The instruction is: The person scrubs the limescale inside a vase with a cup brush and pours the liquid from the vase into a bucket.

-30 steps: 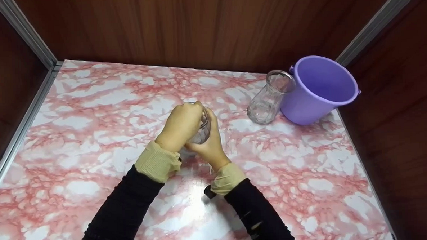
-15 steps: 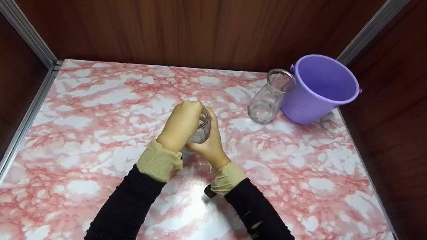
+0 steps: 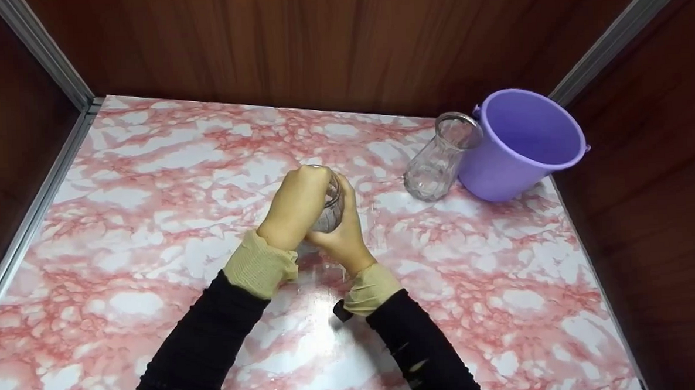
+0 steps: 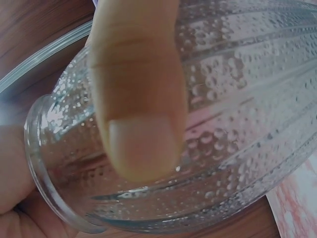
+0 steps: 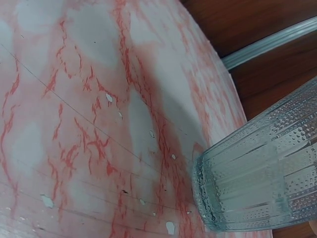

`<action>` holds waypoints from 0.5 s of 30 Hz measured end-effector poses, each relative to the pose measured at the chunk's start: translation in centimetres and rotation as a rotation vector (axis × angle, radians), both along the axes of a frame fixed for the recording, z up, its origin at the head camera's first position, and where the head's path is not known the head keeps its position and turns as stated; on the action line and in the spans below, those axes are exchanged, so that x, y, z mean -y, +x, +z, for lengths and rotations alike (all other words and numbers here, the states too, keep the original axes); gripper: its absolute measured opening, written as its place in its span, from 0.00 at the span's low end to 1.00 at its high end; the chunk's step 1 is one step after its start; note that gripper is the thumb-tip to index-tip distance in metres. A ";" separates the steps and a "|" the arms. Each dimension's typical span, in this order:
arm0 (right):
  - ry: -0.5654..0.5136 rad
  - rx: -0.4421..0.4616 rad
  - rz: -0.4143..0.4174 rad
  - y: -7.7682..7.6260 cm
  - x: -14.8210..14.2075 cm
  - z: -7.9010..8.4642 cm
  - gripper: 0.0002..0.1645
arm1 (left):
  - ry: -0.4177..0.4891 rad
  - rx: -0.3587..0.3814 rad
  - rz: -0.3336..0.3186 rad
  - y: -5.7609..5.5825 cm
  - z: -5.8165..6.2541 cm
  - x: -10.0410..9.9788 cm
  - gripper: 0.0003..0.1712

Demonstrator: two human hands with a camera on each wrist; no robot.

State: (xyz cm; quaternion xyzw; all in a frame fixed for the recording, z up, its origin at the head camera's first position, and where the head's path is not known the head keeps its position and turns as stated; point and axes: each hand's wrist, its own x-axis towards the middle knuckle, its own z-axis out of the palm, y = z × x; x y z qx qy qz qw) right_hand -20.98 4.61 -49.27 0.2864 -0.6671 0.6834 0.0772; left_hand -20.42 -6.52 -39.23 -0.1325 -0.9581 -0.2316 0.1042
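Observation:
A clear glass vase with a dotted, ribbed surface (image 3: pixel 328 218) is held in the middle of the head view. My right hand (image 3: pixel 344 236) grips its body, thumb on the near side. At the mouth, my left hand (image 3: pixel 298 206) is bunched over part of the rim; its fingertips are hidden, and whether they hold the rim or something inside cannot be told. In the left wrist view, a thumb (image 4: pixel 141 109) presses the vase wall (image 4: pixel 223 119), and part of a hand (image 4: pixel 12 168) meets the rim. The vase's base (image 5: pixel 210 196) tilts near the table in the right wrist view.
A second clear glass vase (image 3: pixel 431 171) stands at the back right, beside a purple bucket (image 3: pixel 493 171). Dark wood-look panels (image 3: pixel 341 49) with metal edges enclose the marbled red and white table (image 3: pixel 150 244) at the back and sides.
Both hands stay on the vase in nearly the same place. The left hand shifts very slightly to the right. The second vase and the bucket stay where they are.

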 end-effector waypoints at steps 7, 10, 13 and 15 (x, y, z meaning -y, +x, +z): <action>0.006 -0.005 -0.015 -0.1 0.0 0.1 0.61 | -0.038 0.000 0.003 -0.3 0.4 -0.1 0.07; 0.007 -0.011 -0.011 -0.1 0.0 0.0 0.61 | -0.073 0.002 0.003 -0.3 0.5 -0.2 0.05; 0.004 -0.010 -0.010 -0.1 0.0 0.0 0.61 | -0.099 -0.017 0.002 -0.4 0.4 -0.1 0.05; 0.002 0.002 -0.005 -0.1 0.1 0.0 0.62 | -0.110 -0.025 0.004 -0.4 0.2 0.0 0.06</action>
